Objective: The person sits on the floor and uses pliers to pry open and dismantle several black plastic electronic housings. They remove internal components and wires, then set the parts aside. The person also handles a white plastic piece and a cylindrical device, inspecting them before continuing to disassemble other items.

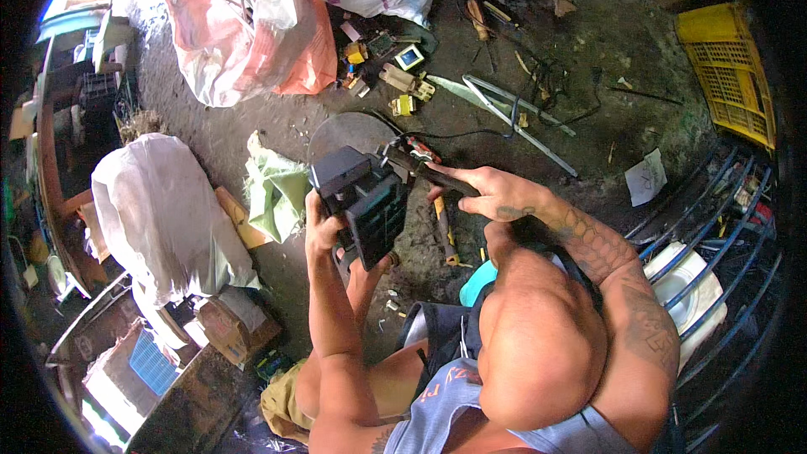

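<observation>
My left hand (322, 223) is closed on the side of a boxy black plastic device (370, 206), tilted up off the ground. In my right hand (481, 189) is a dark bar-shaped tool (433, 175), its far end at the upper right edge of the device. I cannot make out what kind of tool it is. Behind the device, a round grey slab (349, 130) lies on the ground, partly hidden. A red-handled tool (422, 150) rests just beyond the bar. Closer in, a tool with a yellow handle (444, 223) lies on the dark floor.
An orange-and-white sack (244, 29) stands at the far left, near small electrical parts (403, 76). A bent metal frame (521, 126) and loose cables lie at the far right. A white sack (164, 219) is at left; blue metal bars (714, 235) and a yellow crate (731, 76) stand right.
</observation>
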`<state>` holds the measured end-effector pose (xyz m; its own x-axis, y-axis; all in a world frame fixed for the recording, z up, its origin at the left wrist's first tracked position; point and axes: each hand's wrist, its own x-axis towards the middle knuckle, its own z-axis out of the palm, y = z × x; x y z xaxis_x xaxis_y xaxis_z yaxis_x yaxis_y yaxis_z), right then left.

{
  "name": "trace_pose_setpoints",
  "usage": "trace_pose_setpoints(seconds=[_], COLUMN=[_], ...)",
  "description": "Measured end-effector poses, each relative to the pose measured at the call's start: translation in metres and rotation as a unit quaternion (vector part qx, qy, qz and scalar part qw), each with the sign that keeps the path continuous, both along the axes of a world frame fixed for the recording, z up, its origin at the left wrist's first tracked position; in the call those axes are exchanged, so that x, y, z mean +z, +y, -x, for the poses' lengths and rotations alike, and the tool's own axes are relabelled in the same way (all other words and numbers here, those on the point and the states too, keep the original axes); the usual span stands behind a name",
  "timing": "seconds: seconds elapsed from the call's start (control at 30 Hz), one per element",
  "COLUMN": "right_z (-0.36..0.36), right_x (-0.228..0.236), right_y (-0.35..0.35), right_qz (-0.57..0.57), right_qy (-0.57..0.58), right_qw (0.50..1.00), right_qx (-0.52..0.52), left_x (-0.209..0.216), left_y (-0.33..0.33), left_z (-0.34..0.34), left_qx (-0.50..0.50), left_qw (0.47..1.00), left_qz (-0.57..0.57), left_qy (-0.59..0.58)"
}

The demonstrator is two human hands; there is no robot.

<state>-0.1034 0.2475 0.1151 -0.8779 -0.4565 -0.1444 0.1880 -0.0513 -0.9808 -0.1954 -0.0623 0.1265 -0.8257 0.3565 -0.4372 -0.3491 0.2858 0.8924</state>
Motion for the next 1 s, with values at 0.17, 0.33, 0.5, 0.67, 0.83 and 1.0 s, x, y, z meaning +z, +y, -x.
trace_pose_setpoints(seconds=[0.17, 0.33, 0.5, 0.67, 0.83, 1.0], right_z=[-0.009, -0.014, -0.010, -0.008, 0.006, -0.002], right_x=[0.000, 0.005, 0.022, 0.050, 0.042, 0.019], right_y=[0.000, -0.012, -0.019, -0.013, 0.001, 0.018], right_qz=[-0.184, -0.148, 0.343, 0.526, 0.257, -0.010], right_qy=[0.146, 0.021, -0.248, -0.399, -0.245, -0.106], right_qw=[0.971, 0.988, 0.905, 0.743, 0.929, 0.992], right_qx=[-0.040, -0.033, -0.047, 0.110, -0.106, -0.075], left_x=[0.039, 0.038, -0.011, -0.049, -0.038, -0.018], left_y=[0.025, 0.019, 0.008, 0.036, 0.055, 0.034], left_z=[0.018, 0.017, -0.011, -0.028, -0.030, -0.002], left_qx=[-0.190, -0.199, 0.080, 0.222, 0.227, 0.127], left_qw=[0.955, 0.957, 0.987, 0.878, 0.874, 0.948], left_qz=[0.099, 0.105, -0.135, -0.311, -0.293, -0.193], left_qy=[0.206, 0.180, 0.018, -0.289, -0.315, -0.220])
